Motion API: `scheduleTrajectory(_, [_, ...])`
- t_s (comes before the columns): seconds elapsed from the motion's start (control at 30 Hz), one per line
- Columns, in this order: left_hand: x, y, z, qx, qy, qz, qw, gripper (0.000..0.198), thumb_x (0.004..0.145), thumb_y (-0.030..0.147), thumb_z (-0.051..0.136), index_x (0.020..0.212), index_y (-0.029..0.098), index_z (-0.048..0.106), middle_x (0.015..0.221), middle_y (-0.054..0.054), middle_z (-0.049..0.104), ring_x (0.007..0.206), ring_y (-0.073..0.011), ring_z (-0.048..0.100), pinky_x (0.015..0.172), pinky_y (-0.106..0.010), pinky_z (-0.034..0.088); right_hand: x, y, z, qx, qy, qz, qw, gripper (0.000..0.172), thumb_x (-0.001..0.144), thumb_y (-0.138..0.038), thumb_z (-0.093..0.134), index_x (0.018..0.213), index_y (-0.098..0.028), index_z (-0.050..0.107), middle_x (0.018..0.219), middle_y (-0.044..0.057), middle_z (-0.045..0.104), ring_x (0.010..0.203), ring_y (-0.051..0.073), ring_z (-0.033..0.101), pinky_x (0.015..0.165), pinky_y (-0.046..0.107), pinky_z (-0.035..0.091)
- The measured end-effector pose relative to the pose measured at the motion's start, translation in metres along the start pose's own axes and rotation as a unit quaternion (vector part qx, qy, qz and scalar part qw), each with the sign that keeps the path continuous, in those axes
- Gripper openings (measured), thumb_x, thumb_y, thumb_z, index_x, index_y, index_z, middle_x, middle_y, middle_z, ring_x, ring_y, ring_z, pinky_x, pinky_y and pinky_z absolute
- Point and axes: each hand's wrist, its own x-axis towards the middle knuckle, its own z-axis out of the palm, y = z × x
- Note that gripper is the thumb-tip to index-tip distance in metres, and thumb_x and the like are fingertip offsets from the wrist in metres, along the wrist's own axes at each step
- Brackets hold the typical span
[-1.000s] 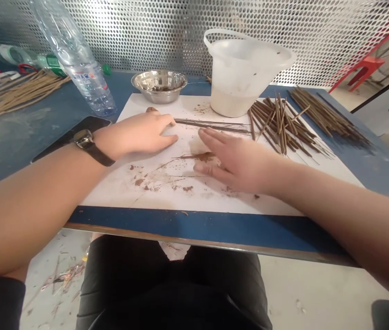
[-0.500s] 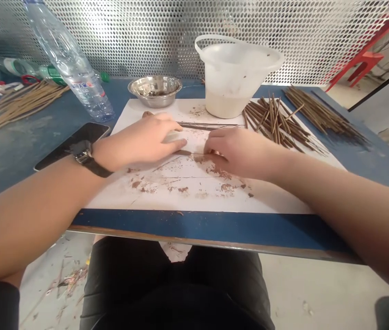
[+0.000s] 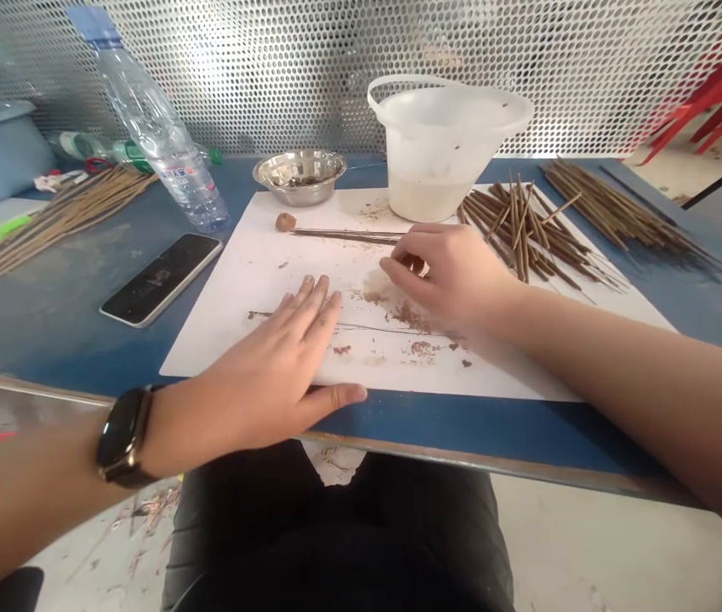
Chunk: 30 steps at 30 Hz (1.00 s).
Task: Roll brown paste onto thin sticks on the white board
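My left hand [image 3: 290, 353] lies flat, fingers stretched out and thumb apart, over a thin dark stick [image 3: 392, 330] on the white paper [image 3: 207, 340]. The stick's brown-coated left end shows beyond the fingers. Farther right, my right hand [image 3: 446, 263] is curled with thumb and fingers close together above brown crumbs [image 3: 412, 319]; whatever lies inside the fingers is hidden. Just behind it, several thin dark sticks [image 3: 348, 235] lie side by side, partly covered by that hand. A small brown lump [image 3: 285, 222] sits at their left end.
A metal bowl [image 3: 300, 191] and a white plastic bucket [image 3: 428, 183] with cloudy liquid stand at the back. Brown coated sticks [image 3: 520, 229] are piled right, near a bundle [image 3: 609, 204]. Left are a phone [image 3: 160, 279], a tilted water bottle [image 3: 175, 161] and long tan sticks [image 3: 73, 208].
My left hand has moved from the paper's middle toward its front edge and flattened over the thin stick. My right hand stays nearly in place, curled. The view has swung slightly left.
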Motion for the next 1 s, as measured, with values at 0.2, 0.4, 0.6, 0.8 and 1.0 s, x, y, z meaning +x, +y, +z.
scheduleTrajectory(0.2, [-0.039,0.011,0.014,0.006,0.038,-0.014,0.999,0.117,0.101,0.091,0.033,0.184,0.011,0.014,0.188,-0.021,0.012,0.175,-0.0409,0.016,0.141,-0.059,0.028,0.001,0.003,0.008,0.002,-0.026,0.006,1.000,0.037,0.107,-0.046,0.057,0.085,-0.022,0.074,0.082,0.009,0.072,0.073,0.022,0.060,0.070,0.037,0.044])
scheduleTrajectory(0.4, [-0.021,-0.004,0.005,0.007,0.004,-0.008,1.000,0.122,0.100,0.095,0.028,0.183,0.007,0.016,0.187,-0.022,0.014,0.174,-0.0412,0.019,0.142,-0.056,0.025,0.003,0.005,0.010,0.007,-0.018,0.015,1.000,0.034,0.104,-0.039,0.058,0.076,-0.022,0.067,0.077,0.007,0.070,0.070,0.019,0.057,0.068,0.036,0.042])
scheduleTrajectory(0.6, [0.023,-0.025,-0.014,0.004,-0.046,-0.001,0.999,0.117,0.103,0.091,0.028,0.184,0.010,0.008,0.188,-0.018,0.007,0.175,-0.0406,0.017,0.142,-0.052,0.020,0.007,0.010,0.009,0.038,0.010,0.038,0.999,0.034,0.101,-0.034,0.059,0.069,-0.024,0.061,0.071,0.004,0.066,0.069,0.019,0.055,0.069,0.037,0.042])
scheduleTrajectory(0.8, [-0.015,-0.023,-0.007,0.015,-0.027,0.019,0.999,0.125,0.095,0.097,0.043,0.185,0.019,0.007,0.188,-0.012,0.012,0.173,-0.0424,0.025,0.141,-0.053,0.028,0.012,0.018,0.008,0.094,-0.008,0.087,0.992,0.031,0.101,-0.030,0.063,0.071,-0.022,0.063,0.070,0.001,0.063,0.069,0.018,0.054,0.069,0.035,0.042])
scheduleTrajectory(1.0, [-0.023,-0.022,-0.008,0.028,-0.030,0.039,0.998,0.123,0.098,0.095,0.042,0.184,0.014,0.011,0.188,-0.017,0.013,0.171,-0.0446,0.029,0.139,-0.056,0.030,0.020,0.023,0.006,0.234,0.011,0.162,0.958,0.049,0.100,-0.029,0.068,0.057,-0.024,0.044,0.057,-0.004,0.041,0.058,0.013,0.039,0.061,0.034,0.033])
